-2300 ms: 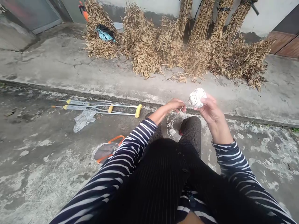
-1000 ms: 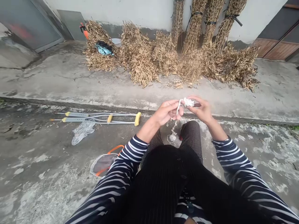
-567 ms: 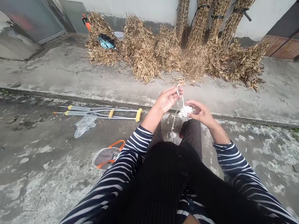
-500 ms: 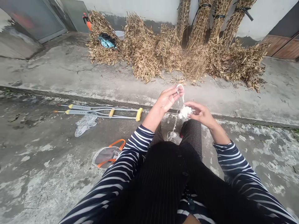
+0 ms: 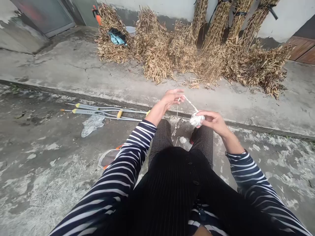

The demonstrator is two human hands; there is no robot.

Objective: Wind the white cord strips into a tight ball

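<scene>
My right hand (image 5: 212,122) grips a small ball of white cord (image 5: 196,120) between thumb and fingers. From that ball a taut strand (image 5: 190,104) runs up and left to my left hand (image 5: 172,98), whose fingers are closed on it. Below my left hand the strand hangs down between my knees. A second, smaller white bundle (image 5: 182,140) lies on the ground between my feet, with a loose end beside it.
Crutches (image 5: 98,111) lie on the ground at left beside a clear plastic bag (image 5: 92,125). A bag with orange trim (image 5: 108,158) is partly behind my left sleeve. Dried plant bundles (image 5: 157,55) line the wall beyond a low concrete step (image 5: 81,78).
My left hand has moved left and turned over, drawing the slack loop of cord into a straight strand. The ball in my right hand is turned and looks more compact. The view shifted slightly.
</scene>
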